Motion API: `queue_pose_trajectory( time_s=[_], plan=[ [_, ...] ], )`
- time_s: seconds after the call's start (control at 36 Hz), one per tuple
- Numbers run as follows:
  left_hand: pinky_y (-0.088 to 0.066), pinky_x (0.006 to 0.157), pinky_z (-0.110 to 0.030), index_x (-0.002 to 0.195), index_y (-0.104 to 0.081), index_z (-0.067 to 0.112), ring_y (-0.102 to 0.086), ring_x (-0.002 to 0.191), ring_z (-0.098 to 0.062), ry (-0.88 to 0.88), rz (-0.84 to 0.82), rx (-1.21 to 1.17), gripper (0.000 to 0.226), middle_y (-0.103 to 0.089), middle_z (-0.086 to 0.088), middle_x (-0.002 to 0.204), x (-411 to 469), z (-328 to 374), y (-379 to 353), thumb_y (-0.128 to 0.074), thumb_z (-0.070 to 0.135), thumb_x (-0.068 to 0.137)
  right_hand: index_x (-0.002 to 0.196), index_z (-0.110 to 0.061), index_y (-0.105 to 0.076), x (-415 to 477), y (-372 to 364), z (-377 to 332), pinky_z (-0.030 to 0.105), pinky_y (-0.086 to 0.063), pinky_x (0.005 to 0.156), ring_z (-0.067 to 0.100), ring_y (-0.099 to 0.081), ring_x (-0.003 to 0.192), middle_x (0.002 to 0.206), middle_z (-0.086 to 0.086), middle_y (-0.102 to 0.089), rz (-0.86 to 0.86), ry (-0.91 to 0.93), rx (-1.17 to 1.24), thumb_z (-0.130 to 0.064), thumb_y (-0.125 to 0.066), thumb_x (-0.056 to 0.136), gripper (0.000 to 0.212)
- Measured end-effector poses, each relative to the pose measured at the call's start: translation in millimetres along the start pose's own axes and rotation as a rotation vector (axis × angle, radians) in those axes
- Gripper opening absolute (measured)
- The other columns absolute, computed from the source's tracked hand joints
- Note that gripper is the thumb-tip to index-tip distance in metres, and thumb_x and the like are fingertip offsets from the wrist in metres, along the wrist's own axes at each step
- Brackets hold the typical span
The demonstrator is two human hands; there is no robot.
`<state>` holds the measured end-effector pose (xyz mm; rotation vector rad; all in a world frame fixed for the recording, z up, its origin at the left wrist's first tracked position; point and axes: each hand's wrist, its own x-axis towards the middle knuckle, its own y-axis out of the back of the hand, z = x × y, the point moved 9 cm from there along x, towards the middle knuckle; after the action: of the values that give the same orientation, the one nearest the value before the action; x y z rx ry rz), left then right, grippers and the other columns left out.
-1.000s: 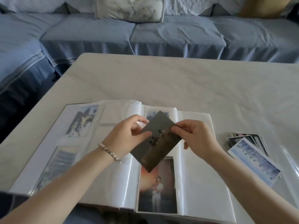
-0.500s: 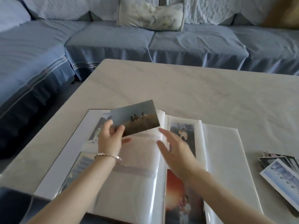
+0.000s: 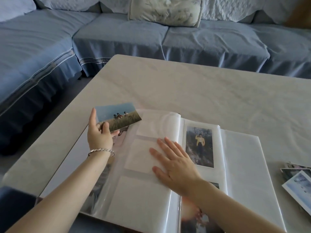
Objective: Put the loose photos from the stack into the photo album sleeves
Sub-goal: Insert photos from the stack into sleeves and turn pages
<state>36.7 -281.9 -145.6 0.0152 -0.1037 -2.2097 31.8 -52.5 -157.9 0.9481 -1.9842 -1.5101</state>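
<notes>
Left hand pinches a photo over the album's far left corner; right hand lies flat, fingers straight, on an empty sleeve page.

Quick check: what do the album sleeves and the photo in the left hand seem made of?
Album sleeves: likely thin clear plastic, glossy; glare streaks, white backing shows through. Photo in the left hand: probably glossy photo paper, fairly stiff; held by one end, it doesn't droop.
</notes>
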Motion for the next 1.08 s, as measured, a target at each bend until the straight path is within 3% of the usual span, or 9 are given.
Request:
queue_pose_trajectory(
  time_s=[0.14,0.31,0.39,0.53,0.61,0.75,0.86,1.0,1.08],
  plan=[
    [-0.056,0.056,-0.019,0.144,-0.032,0.026,-0.047,0.125,-0.022,-0.040,0.046,-0.066,0.059,-0.035,-0.013,0.146,7.1,-5.0,9.6,-0.040,-0.006,0.095,0.148,-0.037,-0.012,-0.3,-0.2,0.9,0.024,0.026,0.108,0.006,0.029,0.134,0.158,-0.006,0.006,-0.002,-0.011,-0.002,-0.054,-0.018,0.096,0.055],
    [-0.056,0.056,-0.018,0.142,-0.033,0.028,-0.046,0.126,-0.027,-0.047,0.055,-0.088,0.060,-0.036,-0.017,0.145,10.2,-11.2,9.2,-0.040,-0.007,0.094,0.148,-0.037,-0.014,0.0,-1.1,1.5,0.024,0.024,0.109,0.005,0.028,0.134,0.158,-0.006,0.003,-0.008,-0.019,0.015,-0.054,-0.017,0.095,0.055],
    [-0.055,0.056,-0.018,0.142,-0.033,0.028,-0.046,0.126,-0.026,-0.059,0.067,-0.100,0.060,-0.036,-0.017,0.145,9.8,-10.9,9.4,-0.040,-0.007,0.094,0.147,-0.037,-0.016,0.4,-0.6,1.3,0.025,0.023,0.110,0.007,0.025,0.137,0.158,-0.005,0.001,-0.009,-0.025,0.031,-0.058,-0.006,0.088,0.064],
    [-0.056,0.058,-0.020,0.143,-0.032,0.027,-0.044,0.124,-0.016,-0.046,0.086,-0.115,0.060,-0.032,-0.015,0.148,7.8,-9.7,10.2,-0.039,-0.007,0.095,0.147,-0.037,-0.016,0.6,-0.9,2.4,0.025,0.023,0.110,0.009,0.021,0.140,0.158,-0.005,0.001,-0.013,-0.034,0.026,-0.058,-0.006,0.089,0.063],
    [-0.058,0.060,-0.023,0.142,-0.034,0.026,-0.043,0.128,-0.023,-0.007,0.053,-0.152,0.059,-0.032,-0.012,0.148,6.1,-10.9,6.3,-0.040,-0.007,0.094,0.147,-0.036,-0.018,0.9,-0.6,1.7,0.026,0.022,0.111,0.010,0.018,0.141,0.158,-0.005,-0.002,-0.012,-0.037,0.038,-0.060,0.000,0.084,0.070],
    [-0.058,0.060,-0.025,0.141,-0.037,0.023,-0.054,0.106,-0.009,0.015,-0.037,-0.149,0.057,-0.043,0.005,0.131,2.2,-14.9,3.1,-0.045,-0.007,0.093,0.147,-0.037,-0.017,0.4,-1.3,2.3,0.026,0.023,0.110,0.005,0.026,0.135,0.158,-0.006,0.000,-0.009,-0.036,0.038,-0.060,0.001,0.083,0.071],
    [-0.058,0.059,-0.024,0.140,-0.040,0.024,-0.057,0.072,-0.008,0.106,-0.170,-0.082,0.058,-0.052,-0.001,0.087,2.3,-28.0,-1.2,-0.048,-0.007,0.092,0.147,-0.037,-0.016,0.7,-1.8,3.0,0.027,0.022,0.111,0.005,0.027,0.135,0.158,-0.006,0.001,-0.012,-0.033,0.036,-0.061,0.000,0.085,0.068],
    [-0.056,0.055,-0.020,0.134,-0.050,0.019,-0.067,0.068,-0.012,0.181,-0.206,-0.029,0.054,-0.062,-0.006,0.097,16.9,-29.2,5.8,-0.060,-0.004,0.086,0.147,-0.037,-0.015,1.0,-1.1,2.8,0.025,0.024,0.109,0.005,0.026,0.136,0.158,-0.007,0.001,-0.001,-0.026,0.025,-0.055,-0.014,0.094,0.057],
    [-0.053,0.050,-0.017,0.128,-0.056,0.014,-0.066,0.070,-0.020,0.195,-0.225,-0.004,0.048,-0.064,-0.008,0.092,24.2,-22.0,-1.5,-0.062,-0.005,0.084,0.147,-0.037,-0.016,0.6,-0.4,2.7,0.024,0.025,0.109,0.009,0.018,0.141,0.158,-0.006,0.001,0.008,-0.019,0.021,-0.052,-0.020,0.096,0.054]
  ],
)
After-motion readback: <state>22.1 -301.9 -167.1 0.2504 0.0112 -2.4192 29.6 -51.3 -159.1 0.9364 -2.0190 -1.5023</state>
